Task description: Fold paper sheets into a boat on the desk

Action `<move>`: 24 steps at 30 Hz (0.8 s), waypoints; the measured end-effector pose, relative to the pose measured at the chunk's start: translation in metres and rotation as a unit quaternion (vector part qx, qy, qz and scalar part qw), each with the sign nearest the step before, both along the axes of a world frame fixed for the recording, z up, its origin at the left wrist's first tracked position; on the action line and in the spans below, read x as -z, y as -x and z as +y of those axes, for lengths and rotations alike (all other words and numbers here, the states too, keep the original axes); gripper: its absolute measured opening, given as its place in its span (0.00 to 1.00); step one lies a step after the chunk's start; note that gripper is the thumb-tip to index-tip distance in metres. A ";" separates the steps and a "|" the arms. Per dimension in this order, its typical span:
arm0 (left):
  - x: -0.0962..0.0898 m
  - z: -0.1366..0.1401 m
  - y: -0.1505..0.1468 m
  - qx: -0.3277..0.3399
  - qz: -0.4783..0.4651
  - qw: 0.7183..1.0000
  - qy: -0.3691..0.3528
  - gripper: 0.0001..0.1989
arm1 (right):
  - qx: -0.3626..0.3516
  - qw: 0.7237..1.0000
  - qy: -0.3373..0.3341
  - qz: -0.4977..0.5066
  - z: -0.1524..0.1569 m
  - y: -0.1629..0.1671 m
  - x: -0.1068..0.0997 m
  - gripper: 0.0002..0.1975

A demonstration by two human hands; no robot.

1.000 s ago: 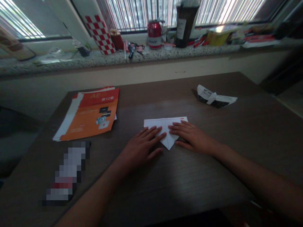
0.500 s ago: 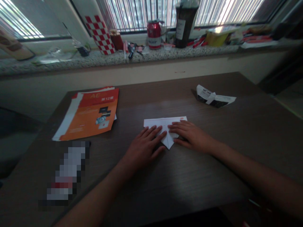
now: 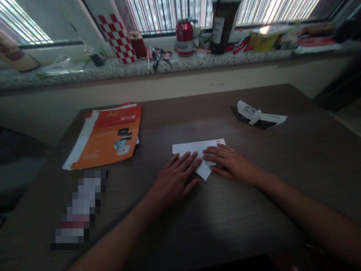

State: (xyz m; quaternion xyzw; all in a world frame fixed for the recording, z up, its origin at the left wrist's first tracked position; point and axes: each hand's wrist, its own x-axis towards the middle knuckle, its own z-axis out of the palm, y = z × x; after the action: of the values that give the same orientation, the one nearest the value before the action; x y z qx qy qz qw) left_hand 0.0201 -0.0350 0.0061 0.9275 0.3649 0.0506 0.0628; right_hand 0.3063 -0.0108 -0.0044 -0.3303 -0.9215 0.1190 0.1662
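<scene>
A folded sheet of white paper [image 3: 188, 147] lies on the dark wooden table [image 3: 158, 233], with a straight far edge and a point toward me. My left hand [image 3: 177, 177] rests flat on its left half, fingers stretched out and slightly apart. On the right half lie the extended fingers of my right hand [image 3: 229, 163], palm down. Both hands press on the paper rather than grip it, and they cover much of its sides. Farther right stands a folded paper boat [image 3: 258, 116] with printed black-and-white sides.
Orange and red printed sheets [image 3: 109, 137] lie at the table's left. Nearer me is a pixelated flat object [image 3: 81, 209]. Along the stone windowsill [image 3: 113, 71] stand a red can [image 3: 184, 37], a dark drink cup [image 3: 221, 28], a checkered carton [image 3: 118, 39] and other small items.
The view has shifted slightly. Both hands remain flat on the folded paper, whose right end now sits tilted a little higher and whose near point lies slightly farther right.
</scene>
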 end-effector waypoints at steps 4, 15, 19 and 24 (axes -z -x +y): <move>0.002 0.000 -0.001 -0.003 -0.002 1.000 -0.007 0.31 | -0.001 1.000 0.006 0.000 0.000 0.001 0.000 0.22; 0.003 -0.005 -0.009 -0.056 -0.028 0.998 0.014 0.29 | 0.004 1.000 0.018 0.007 -0.002 0.002 0.002 0.25; 0.000 -0.005 -0.011 -0.065 -0.049 0.996 0.023 0.30 | 0.007 1.000 0.023 0.003 -0.003 0.002 0.002 0.26; 0.001 -0.006 -0.016 -0.087 -0.059 0.994 0.022 0.27 | 0.012 1.000 0.028 -0.003 -0.003 0.003 0.000 0.25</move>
State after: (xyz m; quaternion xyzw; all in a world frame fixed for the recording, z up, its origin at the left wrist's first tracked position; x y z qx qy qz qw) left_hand 0.0358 -0.0408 0.0051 0.8863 0.4405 0.1024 0.0998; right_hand 0.3034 -0.0136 -0.0046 -0.3465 -0.9142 0.1419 0.1552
